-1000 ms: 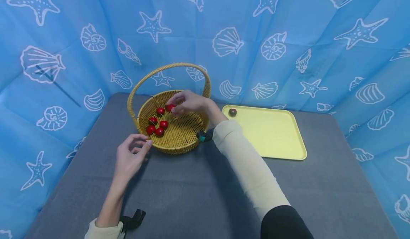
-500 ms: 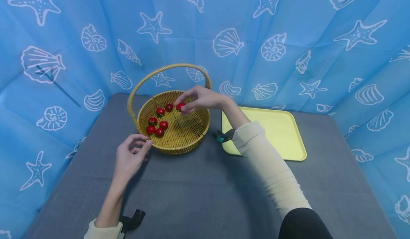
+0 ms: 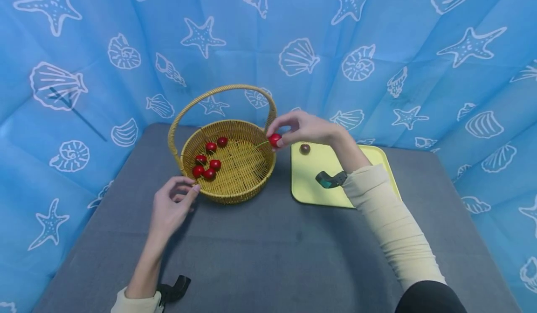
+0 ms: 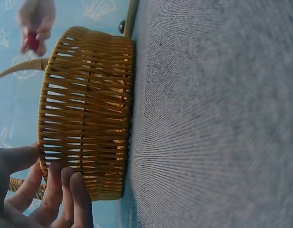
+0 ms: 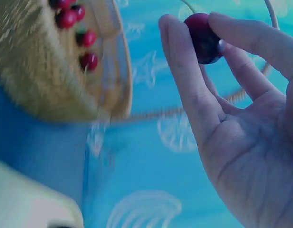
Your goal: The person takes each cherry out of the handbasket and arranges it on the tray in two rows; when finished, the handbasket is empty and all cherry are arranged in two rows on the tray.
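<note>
With thumb and fingers my left hand (image 3: 172, 205) pinches the near-left rim of a yellow wicker basket (image 3: 235, 197); the left wrist view shows the fingertips at the basket wall (image 4: 87, 109). Inside, several red cherries (image 3: 211, 147) lie along the left side. Between the thumb and fingertips of my right hand (image 3: 310, 128) is a red cherry (image 3: 274, 140), its green stem pointing back over the basket. This hand is in the air just right of the basket. In the right wrist view the held cherry (image 5: 203, 40) looks dark on its lower side.
A pale yellow tray (image 3: 304, 182) lies right of the basket, partly under my right forearm in view. One dark cherry (image 3: 305, 149) rests in its far-left corner. The basket's arched handle (image 3: 222, 88) stands up. Behind the grey table (image 3: 260, 257) hangs a blue shell-print curtain (image 3: 251, 28).
My right hand has lifted a cherry out of the basket and carried it right, past the rim toward the tray. The left hand has stayed on the rim.
</note>
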Demonstrator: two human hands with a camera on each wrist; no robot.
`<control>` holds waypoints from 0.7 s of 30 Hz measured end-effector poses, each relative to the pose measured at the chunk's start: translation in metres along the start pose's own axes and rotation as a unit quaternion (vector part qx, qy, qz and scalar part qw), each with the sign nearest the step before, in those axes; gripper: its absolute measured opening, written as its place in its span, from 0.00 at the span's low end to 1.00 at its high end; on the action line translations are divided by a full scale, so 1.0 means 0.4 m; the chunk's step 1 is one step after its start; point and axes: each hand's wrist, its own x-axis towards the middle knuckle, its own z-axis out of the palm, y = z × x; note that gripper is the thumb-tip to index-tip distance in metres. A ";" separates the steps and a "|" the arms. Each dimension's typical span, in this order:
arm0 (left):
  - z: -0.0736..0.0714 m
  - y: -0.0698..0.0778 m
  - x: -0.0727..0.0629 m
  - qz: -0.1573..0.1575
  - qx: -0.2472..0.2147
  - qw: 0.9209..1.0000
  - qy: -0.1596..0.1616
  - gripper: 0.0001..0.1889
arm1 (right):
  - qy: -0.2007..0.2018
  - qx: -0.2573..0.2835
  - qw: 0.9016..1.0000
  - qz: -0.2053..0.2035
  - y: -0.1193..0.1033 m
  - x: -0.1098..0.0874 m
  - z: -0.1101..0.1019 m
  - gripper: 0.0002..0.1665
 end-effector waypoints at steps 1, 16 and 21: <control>0.000 0.000 0.000 -0.001 0.000 1.000 0.000 0.18 | 0.012 -0.002 1.000 0.010 0.008 -0.015 -0.011 0.20; -0.001 0.001 0.001 -0.001 -0.003 1.000 -0.004 0.18 | 0.184 -0.079 0.973 0.114 0.178 -0.179 -0.112 0.27; -0.002 -0.001 0.000 -0.002 -0.005 1.000 -0.007 0.18 | 0.219 -0.083 0.963 0.132 0.240 -0.201 -0.110 0.29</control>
